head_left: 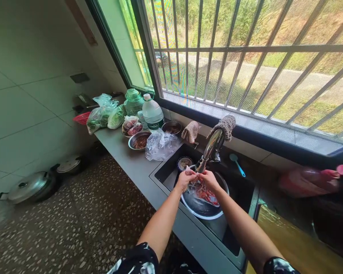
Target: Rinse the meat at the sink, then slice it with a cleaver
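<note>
Both hands are closed close together under the tap, over a metal basin (205, 217) that stands in the sink. My left hand (185, 179) pinches the upper end of a wet, shiny red-and-white thing (207, 195), and my right hand (209, 180) grips it from the other side. Its lower part hangs into the basin; whether it is meat or a printed plastic bag I cannot tell. Just above my fingers is the spout of the curved metal faucet (211, 142), with a mesh cloth (227, 125) draped over its top. Water partly fills the basin.
Left of the sink (167, 179) are a crumpled clear plastic bag (161, 144), bowls of brown food (140, 141), a large plastic bottle (153, 114) and bagged greens (103, 116). A small dish (185, 163) sits in the sink's corner. A blue spoon (238, 165) lies behind it.
</note>
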`<control>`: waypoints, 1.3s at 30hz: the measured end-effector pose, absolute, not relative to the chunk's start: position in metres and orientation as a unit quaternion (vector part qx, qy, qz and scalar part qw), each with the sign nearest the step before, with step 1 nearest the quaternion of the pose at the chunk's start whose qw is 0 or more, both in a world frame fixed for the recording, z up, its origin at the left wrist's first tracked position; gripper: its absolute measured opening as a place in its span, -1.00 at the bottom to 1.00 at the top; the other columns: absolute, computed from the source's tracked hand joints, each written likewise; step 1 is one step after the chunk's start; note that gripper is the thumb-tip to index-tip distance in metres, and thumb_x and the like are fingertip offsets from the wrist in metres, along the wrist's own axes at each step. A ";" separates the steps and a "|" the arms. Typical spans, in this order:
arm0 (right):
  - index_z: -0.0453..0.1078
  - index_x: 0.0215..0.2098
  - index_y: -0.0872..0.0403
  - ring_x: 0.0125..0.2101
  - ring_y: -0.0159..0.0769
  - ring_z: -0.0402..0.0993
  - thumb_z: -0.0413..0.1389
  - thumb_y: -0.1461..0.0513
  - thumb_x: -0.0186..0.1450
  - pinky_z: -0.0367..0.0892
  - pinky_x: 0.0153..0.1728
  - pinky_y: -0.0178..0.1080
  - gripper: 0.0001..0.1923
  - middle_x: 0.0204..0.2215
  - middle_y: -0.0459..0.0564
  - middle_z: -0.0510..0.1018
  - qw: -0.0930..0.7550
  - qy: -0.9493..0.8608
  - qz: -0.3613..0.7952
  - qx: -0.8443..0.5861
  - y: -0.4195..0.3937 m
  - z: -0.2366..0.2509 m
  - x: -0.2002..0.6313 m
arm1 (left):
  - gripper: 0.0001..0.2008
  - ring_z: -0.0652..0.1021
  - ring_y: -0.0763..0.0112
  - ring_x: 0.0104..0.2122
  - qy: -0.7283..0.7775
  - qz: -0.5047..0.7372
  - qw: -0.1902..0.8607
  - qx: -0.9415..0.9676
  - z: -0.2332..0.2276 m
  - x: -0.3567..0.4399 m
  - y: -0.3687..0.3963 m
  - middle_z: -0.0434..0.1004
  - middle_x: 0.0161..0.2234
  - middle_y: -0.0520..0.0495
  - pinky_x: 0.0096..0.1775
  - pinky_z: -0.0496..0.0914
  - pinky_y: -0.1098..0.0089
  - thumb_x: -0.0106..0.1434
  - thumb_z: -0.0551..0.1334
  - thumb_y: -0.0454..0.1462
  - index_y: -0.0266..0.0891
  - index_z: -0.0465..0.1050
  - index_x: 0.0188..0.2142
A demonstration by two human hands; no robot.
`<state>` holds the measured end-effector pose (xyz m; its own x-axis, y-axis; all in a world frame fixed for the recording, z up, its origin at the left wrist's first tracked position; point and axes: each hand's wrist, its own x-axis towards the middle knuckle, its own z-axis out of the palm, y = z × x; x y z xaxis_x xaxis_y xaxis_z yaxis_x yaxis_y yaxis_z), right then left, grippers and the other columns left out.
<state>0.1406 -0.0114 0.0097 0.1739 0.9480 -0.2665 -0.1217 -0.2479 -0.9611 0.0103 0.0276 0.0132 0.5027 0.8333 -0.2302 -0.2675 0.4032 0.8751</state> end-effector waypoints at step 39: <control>0.32 -0.56 0.15 -0.67 -0.48 0.26 0.10 0.18 -0.03 0.14 -0.64 -0.42 -0.83 -0.68 -0.10 0.40 0.481 -0.332 0.551 -0.595 -0.023 0.007 0.136 | -0.66 0.41 0.51 -0.56 0.372 0.409 0.724 0.413 -0.016 0.009 0.025 0.43 -0.55 0.00 -0.44 0.31 0.47 -0.23 0.40 -0.20 -0.36 0.38 -0.50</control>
